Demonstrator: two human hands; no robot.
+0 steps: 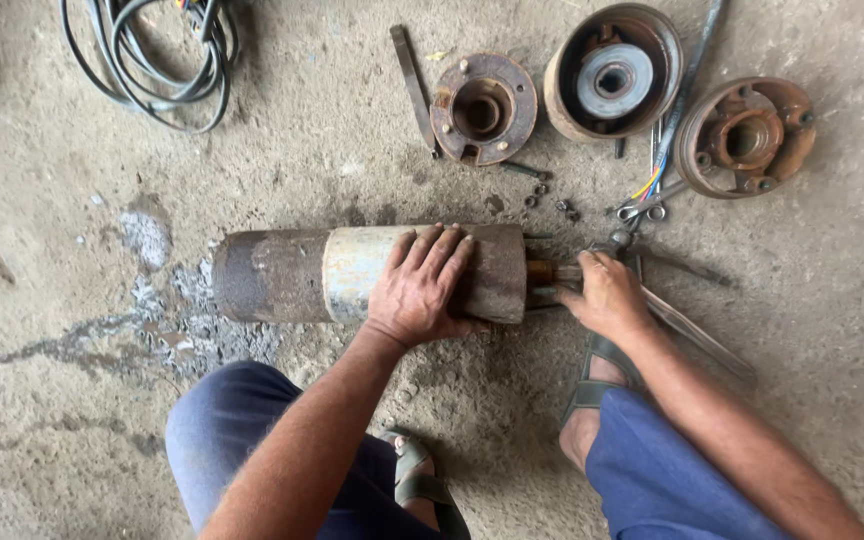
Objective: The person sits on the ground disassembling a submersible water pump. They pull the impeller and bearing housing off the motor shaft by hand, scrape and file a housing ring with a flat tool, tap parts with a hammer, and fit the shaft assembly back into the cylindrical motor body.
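1. A long, rusty steel cylinder with a pale grey middle band (352, 275) is laid on its side on the rough concrete floor (72, 420), its axis running left to right in the head view.
2. The left hand (420, 285) is pressed flat on top of the cylinder near its right end, fingers spread wide over the curved surface; nothing is gripped.
3. The right hand (607, 295) is closed around the short shaft end (544, 272) that projects from the cylinder's right face. Long metal tool handles (697, 335) are seen running from beneath this hand toward the lower right; whether they are held cannot be told.
4. Three rusty round flanged housings are set on the floor beyond the cylinder: one flat disc with studs (484, 108), one deep cup with a grey hub (612, 72), and one brown casting (747, 137) at the far right.
5. A flat metal bar (412, 85) is laid just beside the left disc.
6. Small loose nuts (542, 190) are scattered between the housings and the cylinder.
7. A coil of black cable (157, 60) is placed at the upper left, well apart from the cylinder.
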